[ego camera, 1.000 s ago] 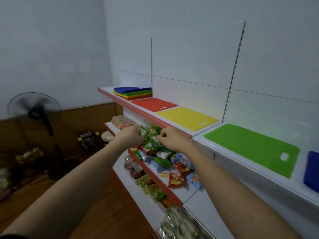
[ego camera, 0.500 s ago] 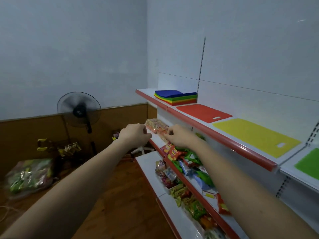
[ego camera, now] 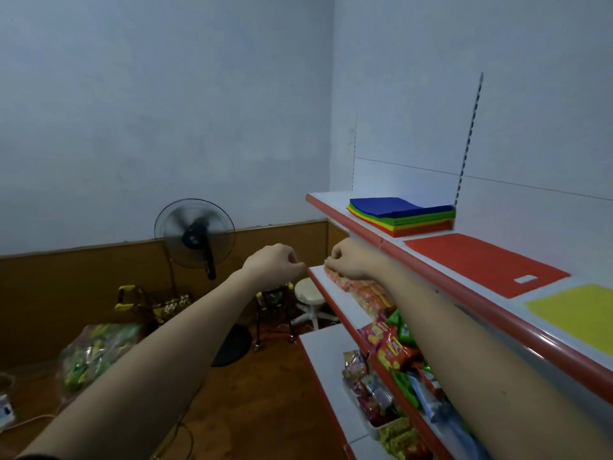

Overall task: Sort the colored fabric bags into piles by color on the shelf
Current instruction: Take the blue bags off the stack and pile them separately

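Both hands are hanging below the top shelf (ego camera: 431, 260) with fingers curled; the left hand (ego camera: 273, 265) is holding nothing, and I cannot tell whether the right hand (ego camera: 348, 262) is pinching anything. The mixed stack of bags (ego camera: 403, 215) is lying just above and beyond the right hand, with the red bag (ego camera: 477, 260) and yellow bag (ego camera: 577, 313) to its right. Reaching up, a careless grab is likely risking lifting several colours together or sliding the stack off the edge.

A blue-topped mixed stack of fabric bags (ego camera: 403, 215) is lying flat at the top shelf's (ego camera: 331, 202) far end, with a red bag (ego camera: 481, 260) and a yellow bag (ego camera: 577, 315) lying singly beside it.
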Demonstrator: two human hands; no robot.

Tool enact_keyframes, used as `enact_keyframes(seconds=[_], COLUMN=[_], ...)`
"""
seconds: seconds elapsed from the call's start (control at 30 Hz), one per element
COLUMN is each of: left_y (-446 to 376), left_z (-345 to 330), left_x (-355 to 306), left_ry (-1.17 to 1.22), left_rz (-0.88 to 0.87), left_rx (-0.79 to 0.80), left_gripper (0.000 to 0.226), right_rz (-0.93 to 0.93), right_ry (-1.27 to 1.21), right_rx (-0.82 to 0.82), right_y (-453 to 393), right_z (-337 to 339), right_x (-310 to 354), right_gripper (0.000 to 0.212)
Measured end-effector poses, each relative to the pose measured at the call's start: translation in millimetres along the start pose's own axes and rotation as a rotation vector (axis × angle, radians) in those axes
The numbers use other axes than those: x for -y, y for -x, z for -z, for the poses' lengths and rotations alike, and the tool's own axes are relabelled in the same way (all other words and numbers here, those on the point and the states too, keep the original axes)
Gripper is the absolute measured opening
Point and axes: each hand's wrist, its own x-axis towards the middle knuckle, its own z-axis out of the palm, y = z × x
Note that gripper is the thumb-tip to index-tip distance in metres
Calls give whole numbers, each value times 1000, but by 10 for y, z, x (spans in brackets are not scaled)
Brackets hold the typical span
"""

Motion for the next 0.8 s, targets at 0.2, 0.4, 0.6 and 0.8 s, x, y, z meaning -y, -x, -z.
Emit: enact_keyframes(seconds=[0.2,0.4,0.6,0.8], left_y=[-748,-1471,-2209,-2958], left_z=[51,24,-66,-50], left_x=[313,808,1377,1913], left_ry=[-20,-8,52,104], left_rz=[0,-7,-97,-207], left_rx=[-42,-109,-150,-80], left_gripper=[30,28,28,24], right_rz=[15,7,-48,-115], right_ry=[8,15,28,-3], right_rx=[-12,-15,-94,-169], right_y=[-821,-1637,-2434,-3067], right_z=[-76,-315,-607,-800], right_x=[9,28,36,70], right_gripper=[23,20,19,18])
